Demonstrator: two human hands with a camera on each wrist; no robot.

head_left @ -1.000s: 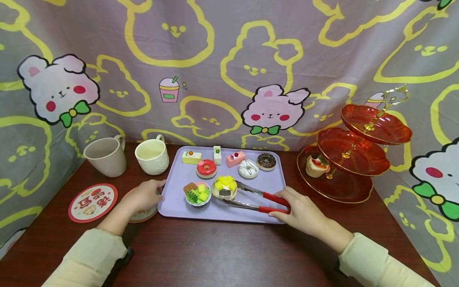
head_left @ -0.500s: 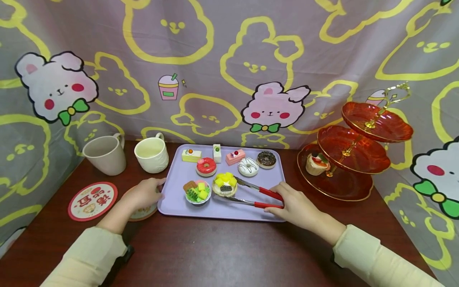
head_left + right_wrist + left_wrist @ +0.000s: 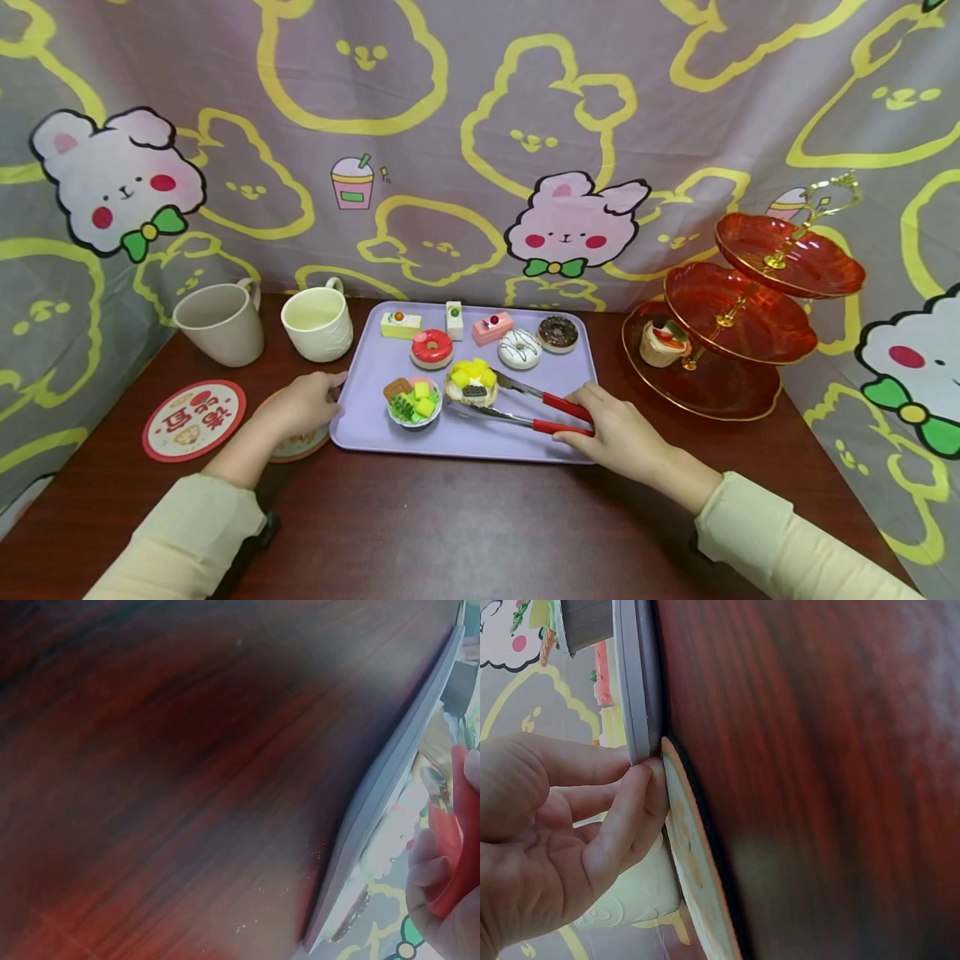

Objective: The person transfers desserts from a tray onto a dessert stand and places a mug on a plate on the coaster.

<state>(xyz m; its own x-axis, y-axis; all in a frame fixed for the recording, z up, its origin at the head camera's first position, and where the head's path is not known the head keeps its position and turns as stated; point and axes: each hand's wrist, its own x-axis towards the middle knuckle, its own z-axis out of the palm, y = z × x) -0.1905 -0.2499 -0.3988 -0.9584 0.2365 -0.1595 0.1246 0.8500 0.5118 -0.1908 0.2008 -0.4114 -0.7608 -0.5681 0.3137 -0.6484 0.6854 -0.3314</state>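
In the head view my left hand point(image 3: 303, 408) is at the left edge of the lavender tray point(image 3: 517, 437). The left wrist view shows its thumb and fingers pinching the tray's rim point(image 3: 637, 712). My right hand point(image 3: 618, 429) grips the red handles of metal tongs point(image 3: 566, 415) over the tray's right part. Their two arms stand apart around a tart point(image 3: 471, 383) topped with yellow cubes and a dark biscuit-like piece; whether both tips touch it I cannot tell. Left of it sits a cup dessert point(image 3: 414, 404) with green and yellow toppings.
Behind on the tray lie a red donut point(image 3: 431, 358), a white donut point(image 3: 519, 360), a chocolate donut point(image 3: 557, 344) and small cake slices. Two mugs point(image 3: 225, 333) and round coasters point(image 3: 193, 421) stand left. A red tiered stand point(image 3: 738, 379) at right bears a cupcake point(image 3: 663, 343).
My right hand and the tongs have shifted slightly left, so the tong tips reach further along the tart's sides. My left hand stays at the tray's edge.
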